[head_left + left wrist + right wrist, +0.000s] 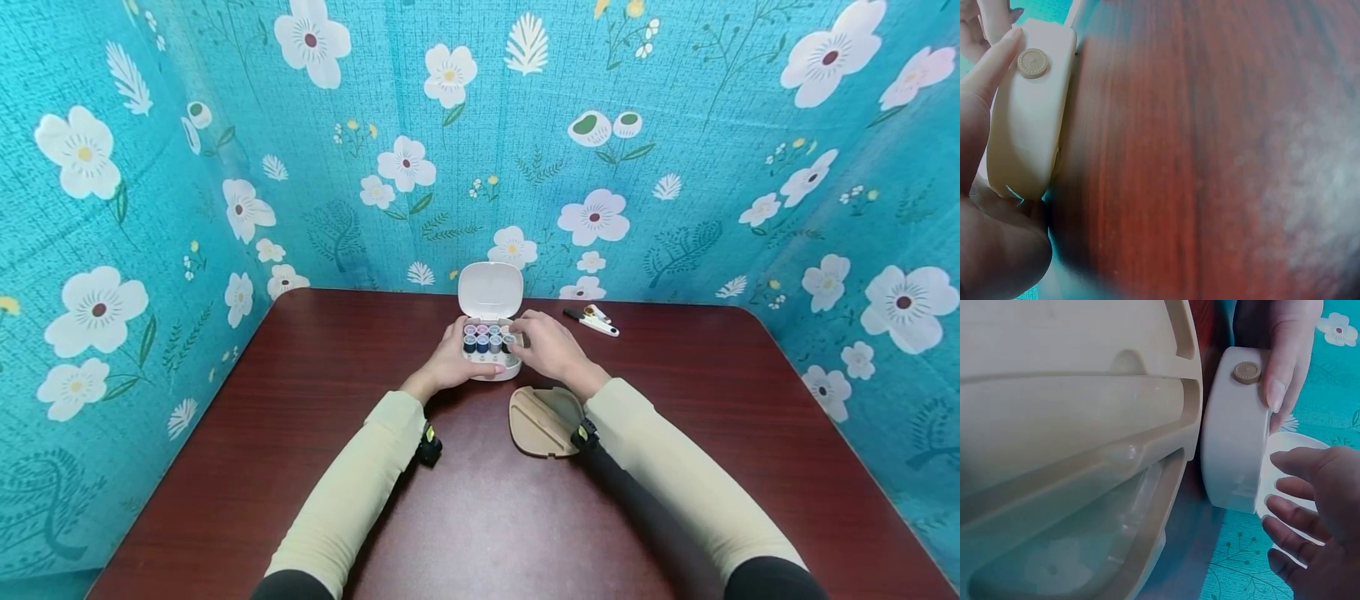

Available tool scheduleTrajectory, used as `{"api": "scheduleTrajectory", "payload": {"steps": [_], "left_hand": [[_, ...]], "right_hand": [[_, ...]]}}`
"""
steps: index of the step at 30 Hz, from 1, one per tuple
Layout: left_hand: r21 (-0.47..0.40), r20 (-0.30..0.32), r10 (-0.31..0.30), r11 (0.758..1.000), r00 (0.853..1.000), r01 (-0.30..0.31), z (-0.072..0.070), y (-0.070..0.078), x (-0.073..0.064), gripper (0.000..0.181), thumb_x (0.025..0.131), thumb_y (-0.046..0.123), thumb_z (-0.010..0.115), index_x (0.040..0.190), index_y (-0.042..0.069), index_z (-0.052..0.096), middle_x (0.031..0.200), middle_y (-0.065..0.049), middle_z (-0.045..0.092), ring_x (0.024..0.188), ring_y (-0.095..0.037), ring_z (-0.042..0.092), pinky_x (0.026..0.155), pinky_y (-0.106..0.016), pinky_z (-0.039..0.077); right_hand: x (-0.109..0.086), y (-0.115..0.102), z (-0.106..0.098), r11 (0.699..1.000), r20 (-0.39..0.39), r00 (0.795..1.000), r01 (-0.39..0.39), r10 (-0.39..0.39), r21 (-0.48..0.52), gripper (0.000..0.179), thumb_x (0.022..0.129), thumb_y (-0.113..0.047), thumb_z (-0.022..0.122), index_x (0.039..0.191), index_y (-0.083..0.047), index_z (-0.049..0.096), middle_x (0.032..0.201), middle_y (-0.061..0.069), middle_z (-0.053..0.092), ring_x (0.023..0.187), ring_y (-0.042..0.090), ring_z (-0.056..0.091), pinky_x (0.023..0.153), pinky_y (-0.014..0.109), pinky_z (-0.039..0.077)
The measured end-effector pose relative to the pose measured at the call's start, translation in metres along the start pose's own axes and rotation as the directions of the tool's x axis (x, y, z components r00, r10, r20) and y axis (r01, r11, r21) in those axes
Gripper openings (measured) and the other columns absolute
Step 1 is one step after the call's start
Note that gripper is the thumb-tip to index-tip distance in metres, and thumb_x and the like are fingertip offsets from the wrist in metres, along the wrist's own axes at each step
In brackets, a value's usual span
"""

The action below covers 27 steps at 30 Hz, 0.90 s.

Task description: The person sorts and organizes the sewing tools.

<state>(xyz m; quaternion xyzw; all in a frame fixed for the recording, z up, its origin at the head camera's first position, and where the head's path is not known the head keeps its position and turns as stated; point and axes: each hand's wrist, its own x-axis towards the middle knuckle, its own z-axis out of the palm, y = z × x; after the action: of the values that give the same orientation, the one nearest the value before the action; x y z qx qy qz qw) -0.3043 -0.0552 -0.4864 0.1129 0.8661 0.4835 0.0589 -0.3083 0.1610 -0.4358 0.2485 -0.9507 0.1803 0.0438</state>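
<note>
A white sewing box [491, 372] stands on the table with its lid [491, 289] raised. Two rows of thread spools [482, 342] fill it, mostly dark blue, grey and pink. My left hand [453, 360] grips the box from the left, its thumb lying along the front wall above a round tan button [1033, 63]. On the other side, my right hand [553, 343] reaches over the right end of the box, fingertips at the spools there. In the right wrist view its fingers [1297, 515] are spread and gently bent, with nothing visible between them and the thumb.
Below my right wrist lies a tan compartment tray [542, 423], close in front of the box. At the back right are a small tool with a black end and a white end [597, 323] and a little white piece beside it. A flowered teal cloth [405, 225] hangs behind the table.
</note>
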Motion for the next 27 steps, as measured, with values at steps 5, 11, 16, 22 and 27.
{"api": "scheduleTrajectory", "payload": {"steps": [5,11,16,22,27], "left_hand": [[0.007,0.002,-0.009,1.0,1.0,0.009,0.0,0.001,-0.002,0.114,0.071,0.041,0.094,0.157,0.015,0.024,0.151,-0.015,0.033,0.131,-0.029,0.044,0.112,-0.047,0.037],[0.01,0.019,-0.022,1.0,1.0,0.022,0.001,0.002,-0.004,0.116,0.072,0.042,0.094,0.158,0.015,0.022,0.153,-0.016,0.032,0.132,-0.03,0.043,0.113,-0.047,0.036],[0.019,0.014,-0.013,1.0,1.0,0.013,0.001,0.002,-0.004,0.116,0.071,0.04,0.094,0.158,0.014,0.022,0.151,-0.016,0.033,0.132,-0.029,0.043,0.113,-0.046,0.036],[0.027,-0.005,0.002,1.0,1.0,-0.002,0.0,0.002,-0.002,0.115,0.071,0.04,0.094,0.158,0.014,0.023,0.15,-0.015,0.035,0.132,-0.029,0.043,0.112,-0.045,0.037],[0.034,-0.007,-0.001,0.999,1.0,0.001,0.0,0.002,-0.001,0.117,0.071,0.041,0.094,0.159,0.013,0.023,0.15,-0.015,0.035,0.132,-0.029,0.043,0.112,-0.045,0.037]], "right_hand": [[-0.01,-0.001,-0.002,1.0,0.004,1.0,0.02,-0.02,-0.006,0.033,0.095,-0.024,0.074,0.123,-0.006,0.072,0.115,0.01,0.068,0.094,0.021,0.061,0.079,0.04,0.053],[-0.029,-0.002,-0.005,0.999,0.029,0.999,0.029,-0.03,0.024,0.041,0.094,-0.024,0.074,0.131,-0.006,0.067,0.118,0.009,0.065,0.102,0.023,0.065,0.083,0.046,0.055],[-0.046,0.001,-0.006,0.998,0.066,0.997,0.039,-0.042,0.053,0.05,0.094,-0.029,0.074,0.137,-0.006,0.061,0.12,0.011,0.063,0.107,0.028,0.065,0.084,0.049,0.054],[-0.061,0.004,-0.008,0.997,0.113,0.992,0.041,-0.049,0.072,0.05,0.094,-0.035,0.075,0.133,-0.009,0.058,0.115,0.013,0.061,0.094,0.025,0.061,0.076,0.044,0.052],[-0.07,0.003,-0.009,0.994,0.18,0.981,0.051,-0.067,0.095,0.044,0.092,-0.031,0.076,0.124,-0.008,0.057,0.106,0.011,0.06,0.087,0.021,0.058,0.072,0.038,0.048]]}}
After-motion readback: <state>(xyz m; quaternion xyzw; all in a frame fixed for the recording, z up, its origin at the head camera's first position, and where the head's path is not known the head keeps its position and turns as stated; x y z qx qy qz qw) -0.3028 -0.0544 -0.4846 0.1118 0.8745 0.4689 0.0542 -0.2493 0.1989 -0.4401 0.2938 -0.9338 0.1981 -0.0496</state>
